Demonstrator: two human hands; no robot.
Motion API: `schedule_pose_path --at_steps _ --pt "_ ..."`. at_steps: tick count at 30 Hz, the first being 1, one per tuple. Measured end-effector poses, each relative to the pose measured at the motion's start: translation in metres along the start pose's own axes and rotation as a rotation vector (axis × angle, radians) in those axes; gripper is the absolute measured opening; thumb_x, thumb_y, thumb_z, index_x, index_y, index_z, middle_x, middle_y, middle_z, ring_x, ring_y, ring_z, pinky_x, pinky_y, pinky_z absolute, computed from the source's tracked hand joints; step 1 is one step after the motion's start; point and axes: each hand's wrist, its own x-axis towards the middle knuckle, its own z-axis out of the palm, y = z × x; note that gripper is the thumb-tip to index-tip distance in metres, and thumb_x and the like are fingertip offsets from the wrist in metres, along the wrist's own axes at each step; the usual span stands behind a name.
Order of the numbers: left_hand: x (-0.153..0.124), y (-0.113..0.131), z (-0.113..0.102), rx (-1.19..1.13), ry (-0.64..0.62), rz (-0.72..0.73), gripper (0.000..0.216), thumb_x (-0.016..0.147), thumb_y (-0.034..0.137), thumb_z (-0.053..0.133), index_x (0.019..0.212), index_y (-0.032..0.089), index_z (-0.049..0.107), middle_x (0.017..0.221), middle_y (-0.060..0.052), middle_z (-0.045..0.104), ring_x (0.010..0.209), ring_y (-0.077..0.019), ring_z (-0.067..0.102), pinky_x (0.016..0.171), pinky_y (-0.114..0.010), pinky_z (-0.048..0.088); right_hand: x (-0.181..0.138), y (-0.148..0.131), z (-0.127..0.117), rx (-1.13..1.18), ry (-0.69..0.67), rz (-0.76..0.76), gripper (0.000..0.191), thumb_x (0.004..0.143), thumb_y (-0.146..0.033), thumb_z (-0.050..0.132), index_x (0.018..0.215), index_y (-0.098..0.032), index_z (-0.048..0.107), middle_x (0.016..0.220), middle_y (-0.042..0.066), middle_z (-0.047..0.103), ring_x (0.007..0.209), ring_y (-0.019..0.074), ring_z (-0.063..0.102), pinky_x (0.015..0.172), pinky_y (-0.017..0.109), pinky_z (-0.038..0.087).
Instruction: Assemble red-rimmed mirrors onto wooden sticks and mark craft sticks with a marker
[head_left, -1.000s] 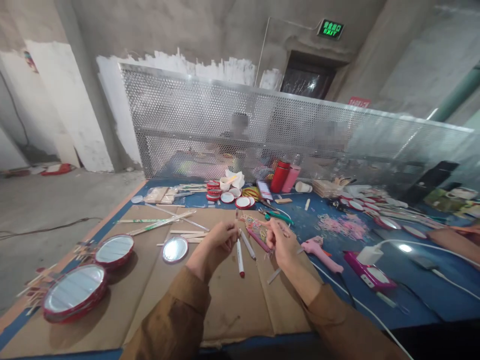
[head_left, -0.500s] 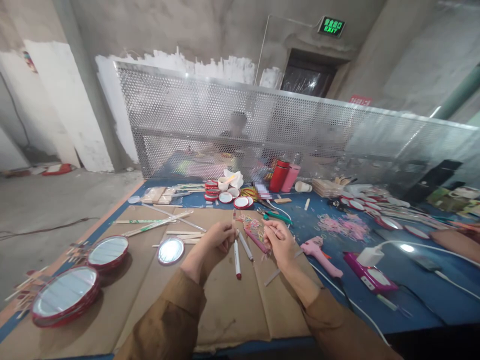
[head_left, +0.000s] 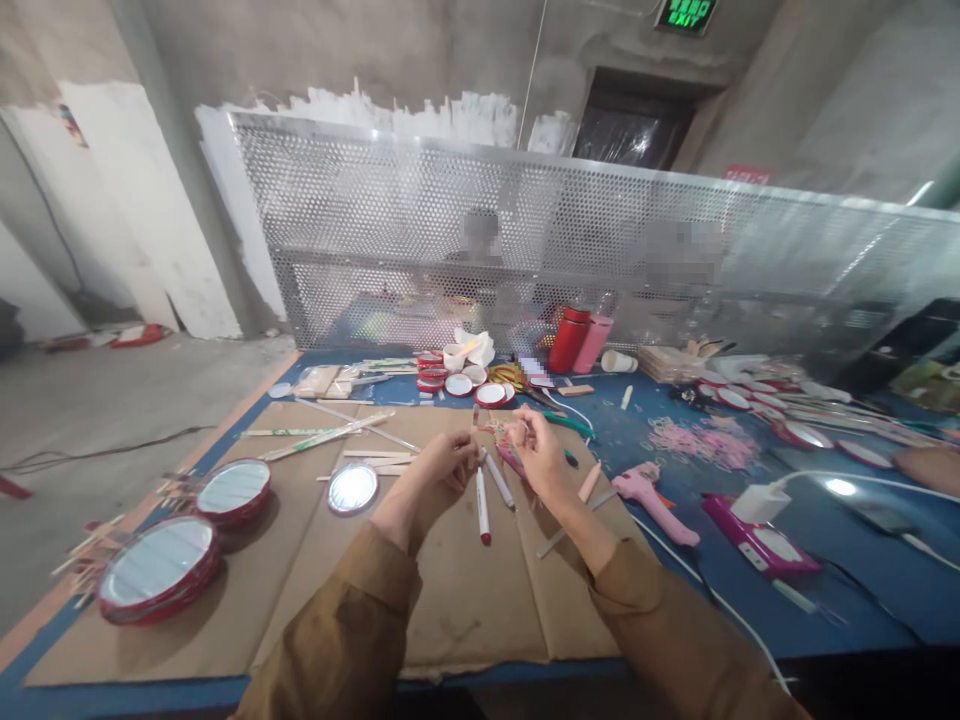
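Observation:
My left hand (head_left: 450, 462) is closed in a pinch around a short thin stick (head_left: 475, 418), whose reddish upper end points up past the fingers. My right hand (head_left: 536, 445), a little to the right, has thumb and fingers pressed together; whatever sits in them is too small to make out. Below the hands a white marker with a red end (head_left: 484, 515) and a grey-white pen (head_left: 499, 480) lie on the cardboard (head_left: 450, 600). Partly behind my right hand are a purple-pink item (head_left: 511, 460) and small coloured bands.
Stacked red-rimmed discs (head_left: 157, 570) stand at left, a single round disc (head_left: 352, 489) nearer the middle. To the right lie a pink glue gun (head_left: 656, 500), pink bands (head_left: 705, 443), a purple power strip (head_left: 757, 540) and cables. Red bottle (head_left: 570, 340) and perforated screen (head_left: 420, 220) stand behind.
My right hand has risen and moved slightly left, closer to my left hand, uncovering a peach-coloured stick beside its wrist. The whole view has shifted a little; my left hand keeps its pinch.

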Motion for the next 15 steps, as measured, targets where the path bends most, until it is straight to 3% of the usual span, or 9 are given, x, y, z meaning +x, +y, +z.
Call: schedule_pose_path --at_steps 7,15 --pt "-0.0054 0.0093 0.0010 -0.001 -0.004 -0.043 0.018 0.088 0.026 0.061 0.074 0.017 0.055 0.049 0.003 0.053 0.041 -0.0096 0.053 0.043 -0.018 0.042 0.0012 0.0001 0.0083 0.007 0.053 -0.150 0.030 0.092 -0.045 0.051 0.104 -0.022 0.066 0.102 0.011 0.074 0.096 0.0258 0.070 0.089 0.042 0.055" --pt "-0.0024 0.0059 0.0005 0.019 -0.041 -0.006 0.024 0.088 0.028 0.061 0.068 0.017 0.055 0.048 0.002 0.052 0.040 -0.0083 0.048 0.042 -0.018 0.039 -0.0007 -0.0047 0.0083 0.190 0.043 0.042 0.029 0.084 -0.047 0.059 0.094 -0.021 0.066 0.093 0.009 0.070 0.074 0.0208 0.067 0.070 0.034 0.056"
